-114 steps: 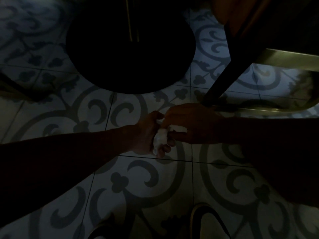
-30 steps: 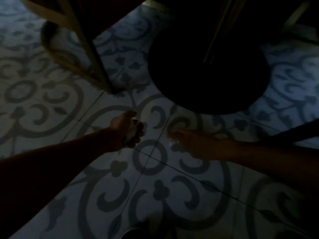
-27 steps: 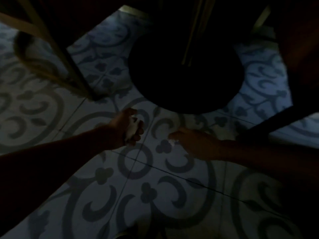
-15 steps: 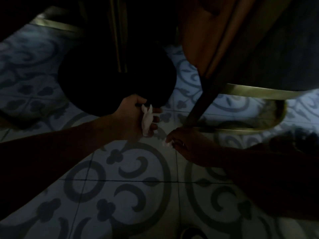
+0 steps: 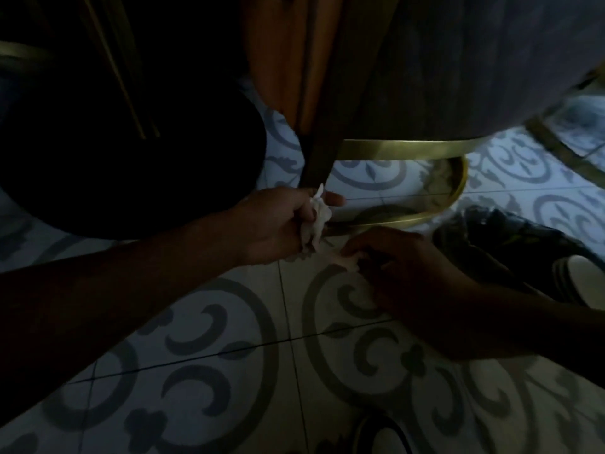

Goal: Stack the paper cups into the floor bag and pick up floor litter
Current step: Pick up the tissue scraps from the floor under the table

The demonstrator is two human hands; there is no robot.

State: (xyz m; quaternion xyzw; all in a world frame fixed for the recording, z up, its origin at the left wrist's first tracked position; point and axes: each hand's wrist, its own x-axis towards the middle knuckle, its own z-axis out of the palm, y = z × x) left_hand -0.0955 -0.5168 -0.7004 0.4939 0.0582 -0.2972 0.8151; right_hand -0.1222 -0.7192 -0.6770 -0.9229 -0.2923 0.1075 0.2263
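The scene is dim, under a table. My left hand [image 5: 278, 224] is closed around a wad of crumpled white paper litter [image 5: 315, 221] held just above the patterned floor tiles. Right beside it, my right hand [image 5: 393, 257] reaches down to the floor with its fingertips pinched on a small pale scrap [image 5: 348, 261]. A dark floor bag [image 5: 510, 244] lies at the right, and a white cup [image 5: 586, 276] shows inside its opening.
A round black table base [image 5: 131, 178] fills the upper left. A dark chair leg [image 5: 319, 158] and a brass curved chair frame [image 5: 409, 217] stand just behind my hands. A shoe tip [image 5: 383, 435] shows at the bottom edge.
The view swung and moved closer toward the chair; the bag came into sight at right. My left hand kept the paper wad. My right hand moved on the floor to another scrap.
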